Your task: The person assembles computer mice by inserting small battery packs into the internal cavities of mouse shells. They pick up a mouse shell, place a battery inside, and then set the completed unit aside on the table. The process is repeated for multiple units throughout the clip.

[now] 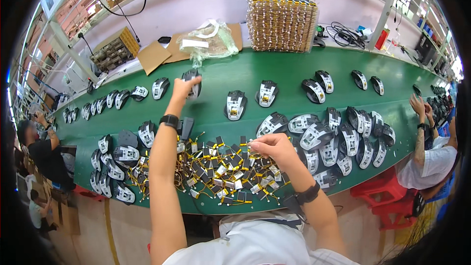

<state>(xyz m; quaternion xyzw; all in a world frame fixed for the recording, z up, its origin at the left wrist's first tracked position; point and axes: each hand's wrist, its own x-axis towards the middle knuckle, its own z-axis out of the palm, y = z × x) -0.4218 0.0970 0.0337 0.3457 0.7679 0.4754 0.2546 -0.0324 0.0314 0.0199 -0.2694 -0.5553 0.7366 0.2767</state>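
Note:
My left arm stretches far forward, and the left hand (184, 90) is closed round a black-and-grey computer mouse (190, 74) on the green bench. Nearer to me, my right hand (275, 148) has thumb and forefinger pinched together above the right side of a heap of small battery packs (221, 172) with yellow tape and thin wires. What sits in that pinch, if anything, is too small to make out. Beyond the heap stand two half-built mice (235, 105) with white inner frames, one a little right of the other.
More mice are piled right (338, 140) and left (115, 159) of the heap. A row of mice (105, 102) runs along the green bench (206, 113). Behind are a tall stack of batteries (282, 22), a plastic bag (211, 39) and cardboard (156, 57). Co-workers sit at both ends.

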